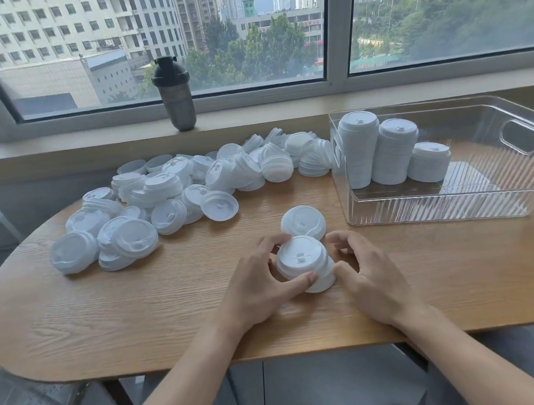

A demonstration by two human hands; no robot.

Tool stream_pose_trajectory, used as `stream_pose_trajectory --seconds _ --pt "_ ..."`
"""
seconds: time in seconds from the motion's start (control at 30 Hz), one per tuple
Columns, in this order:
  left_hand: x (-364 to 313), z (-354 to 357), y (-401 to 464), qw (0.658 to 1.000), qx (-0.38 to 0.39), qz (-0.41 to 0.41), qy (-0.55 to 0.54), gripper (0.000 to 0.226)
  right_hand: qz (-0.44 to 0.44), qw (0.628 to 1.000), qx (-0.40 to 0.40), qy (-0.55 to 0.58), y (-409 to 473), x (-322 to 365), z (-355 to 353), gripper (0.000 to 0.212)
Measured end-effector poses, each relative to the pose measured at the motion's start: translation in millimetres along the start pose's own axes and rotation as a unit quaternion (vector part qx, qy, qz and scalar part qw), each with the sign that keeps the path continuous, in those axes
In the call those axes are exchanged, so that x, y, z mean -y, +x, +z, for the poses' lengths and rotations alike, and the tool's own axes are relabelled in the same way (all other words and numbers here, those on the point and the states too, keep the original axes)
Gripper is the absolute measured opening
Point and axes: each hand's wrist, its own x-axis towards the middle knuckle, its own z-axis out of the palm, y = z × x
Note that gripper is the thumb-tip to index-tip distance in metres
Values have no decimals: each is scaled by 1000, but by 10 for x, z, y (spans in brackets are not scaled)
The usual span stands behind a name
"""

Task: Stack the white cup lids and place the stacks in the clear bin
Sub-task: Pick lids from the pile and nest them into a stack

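My two hands, left hand [259, 284] and right hand [365, 274], on one short stack [305, 266], one single lid [303, 223] beside it, three stacks [390, 153] in one clear bin [461, 208], one loose heap [190, 191] too many to count, one shaker bottle [175, 94].

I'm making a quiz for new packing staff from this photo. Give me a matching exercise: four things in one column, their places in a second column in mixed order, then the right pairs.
Things
1. Dark bottle
2. Small stack of lids
3. Three tall stacks of lids
4. Loose pile of lids

Places
A. inside the clear bin
B. on the windowsill
C. between the left hand and right hand
D. spread over the far left part of the table

Pairs: 1-B, 2-C, 3-A, 4-D
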Motion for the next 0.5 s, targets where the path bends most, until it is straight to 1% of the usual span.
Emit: stream_pose_trajectory --seconds 0.07,0.13,0.3,0.5 --pt "-11 4 -13 1000 13 12 19 74 -8 1000 -11 12 1 2 7 30" --pt "-41 9 -24 998 29 20 43 77 -16 1000 -20 14 1 -7 21 25" --pt "-76 33 -22 989 48 48 128 86 -32 999 -19 -32 8 -36 50 27" --pt "-45 44 -11 986 53 49 150 88 -53 996 -13 -64 30 -29 64 27"
